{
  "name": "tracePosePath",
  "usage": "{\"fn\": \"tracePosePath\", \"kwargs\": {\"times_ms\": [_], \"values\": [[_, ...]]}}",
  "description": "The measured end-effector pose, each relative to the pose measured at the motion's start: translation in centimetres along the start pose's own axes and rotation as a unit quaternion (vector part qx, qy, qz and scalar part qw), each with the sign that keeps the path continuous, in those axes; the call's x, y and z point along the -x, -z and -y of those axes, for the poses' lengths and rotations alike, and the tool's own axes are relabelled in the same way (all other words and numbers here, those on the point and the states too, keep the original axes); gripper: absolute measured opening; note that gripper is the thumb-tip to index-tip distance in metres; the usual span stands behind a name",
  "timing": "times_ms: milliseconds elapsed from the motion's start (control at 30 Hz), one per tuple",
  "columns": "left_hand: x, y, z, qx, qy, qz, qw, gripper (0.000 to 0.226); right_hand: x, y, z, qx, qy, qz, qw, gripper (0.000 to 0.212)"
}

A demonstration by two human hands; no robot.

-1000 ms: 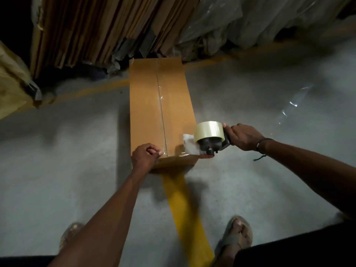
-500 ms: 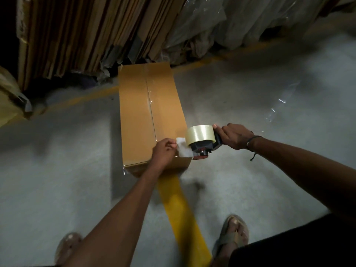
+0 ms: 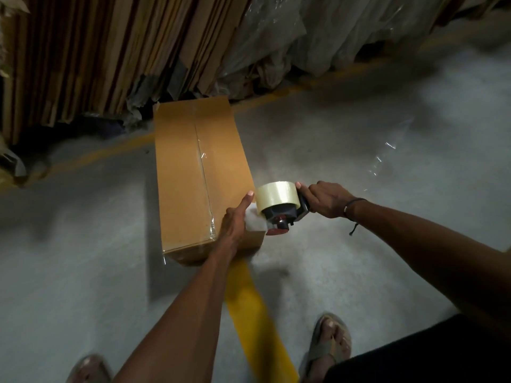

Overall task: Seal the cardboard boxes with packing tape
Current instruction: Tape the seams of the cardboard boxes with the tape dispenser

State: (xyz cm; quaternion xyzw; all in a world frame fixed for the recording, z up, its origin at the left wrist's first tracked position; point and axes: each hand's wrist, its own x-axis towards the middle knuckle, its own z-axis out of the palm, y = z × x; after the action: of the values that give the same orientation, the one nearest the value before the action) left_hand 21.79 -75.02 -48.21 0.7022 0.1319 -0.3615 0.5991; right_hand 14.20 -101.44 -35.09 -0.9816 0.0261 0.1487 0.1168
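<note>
The cardboard box (image 3: 203,178) is lying closed on the grey concrete floor (image 3: 359,244), clear tape running along its centre seam and its near end sitting over a yellow floor stripe (image 3: 257,313). The left hand (image 3: 235,222) is resting on its near right corner, thumb stretched out, pinching the loose tape end, while the right hand (image 3: 326,199) is gripping the tape dispenser (image 3: 279,208) just beside that corner. Open floor is lying left and right of the box, and its far end is sitting close to stacked flat cardboard sheets (image 3: 96,51) and plastic wrapping (image 3: 318,37).
</note>
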Motion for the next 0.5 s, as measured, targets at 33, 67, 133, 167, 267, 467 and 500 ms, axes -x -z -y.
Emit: {"fn": "tracePosePath", "kwargs": {"times_ms": [33,67,133,167,267,467,500], "values": [[0.9,0.0,-0.6,-0.015,-0.002,-0.012,1.0,0.106,0.0,0.1,-0.2,0.005,0.001,0.001,1.0,0.069],[2.9,-0.3,-1.9,-0.025,-0.011,-0.026,0.999,0.111,0.1,0.3,-0.6,0.014,0.001,0.002,1.0,0.071],[6.2,-0.8,-4.1,-0.05,-0.028,-0.048,0.997,0.126,0.6,0.7,-1.6,0.041,-0.006,0.001,0.999,0.073],[7.2,-0.9,-4.7,-0.06,-0.031,-0.05,0.996,0.134,0.9,0.8,-2.1,0.051,-0.01,-0.002,0.999,0.073],[8.6,-1.4,-5.9,-0.114,-0.019,-0.037,0.993,0.145,1.6,0.8,-2.8,0.063,-0.024,-0.009,0.998,0.071],[10.9,-3.6,-7.9,-0.224,0.041,-0.029,0.973,0.154,0.8,-0.3,-1.3,0.077,-0.041,0.008,0.996,0.076],[11.0,-3.9,-8.0,-0.226,0.049,-0.033,0.972,0.153,0.5,-0.4,-1.1,0.074,-0.046,0.017,0.996,0.077]]}}
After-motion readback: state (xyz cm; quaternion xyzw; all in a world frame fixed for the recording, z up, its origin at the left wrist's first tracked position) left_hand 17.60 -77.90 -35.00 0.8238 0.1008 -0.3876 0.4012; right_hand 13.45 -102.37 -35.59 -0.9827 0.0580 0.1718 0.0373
